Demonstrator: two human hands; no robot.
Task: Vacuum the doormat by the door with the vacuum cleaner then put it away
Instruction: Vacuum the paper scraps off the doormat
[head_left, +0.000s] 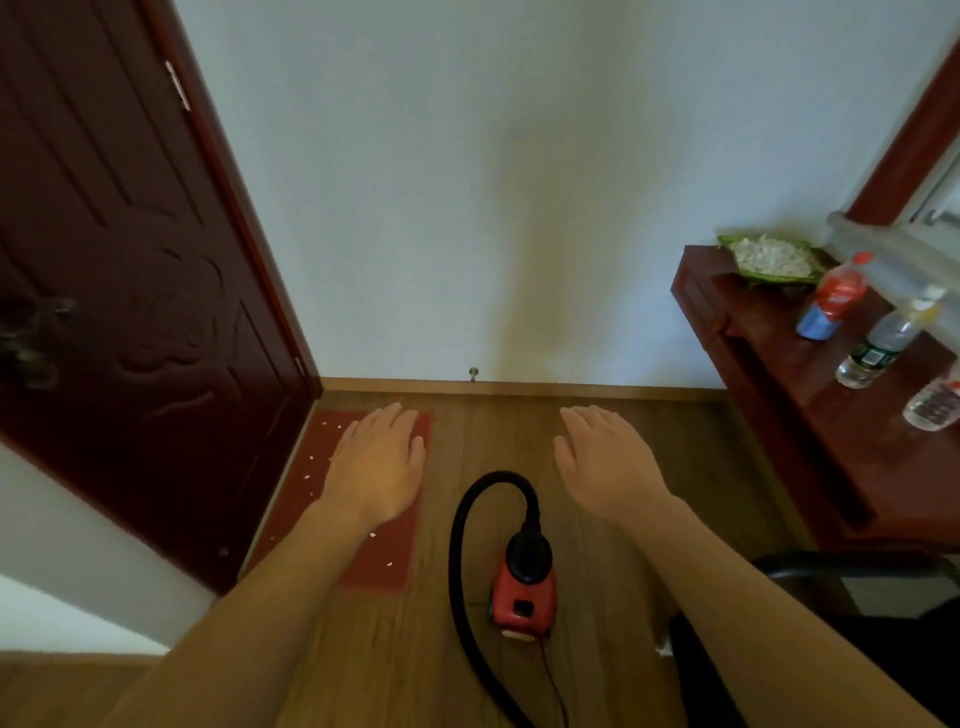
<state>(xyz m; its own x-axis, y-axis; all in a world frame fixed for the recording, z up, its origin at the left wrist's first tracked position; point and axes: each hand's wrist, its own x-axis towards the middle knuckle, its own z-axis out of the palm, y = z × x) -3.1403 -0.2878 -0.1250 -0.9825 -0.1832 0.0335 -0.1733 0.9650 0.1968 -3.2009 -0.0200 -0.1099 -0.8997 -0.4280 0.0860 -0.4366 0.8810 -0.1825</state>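
the red vacuum (523, 592) sits on the wood floor (498, 426), down between the two forearms and nearer the camera than the hands. its black hose (457, 530) comes out the top, arcs over to the left and runs back down past the body to the bottom edge. a thin cord (553, 680) trails off the near end.

the doormat (397, 530) is just left of the vacuum, a red strip lying along the foot of the dark door (130, 286), with little white bits (389, 563) scattered on it.

nobody's holding the vacuum. left hand (379, 462) is out palm down over the far part of the doormat, fingers straight and together, grip open and empty. right hand (605, 462) is the same deal over bare floor on the other side of the hose: flat, grip open, nothing in it.

past the hands is a pale wall (467, 182) with a small doorstop (473, 372) at the skirting. off right, a dark red tabletop (810, 374) carries a green dish (771, 258) of white stuff, a red bottle (836, 296) and a clear bottle (883, 343). a black chair (857, 577) pokes in at the lower right.
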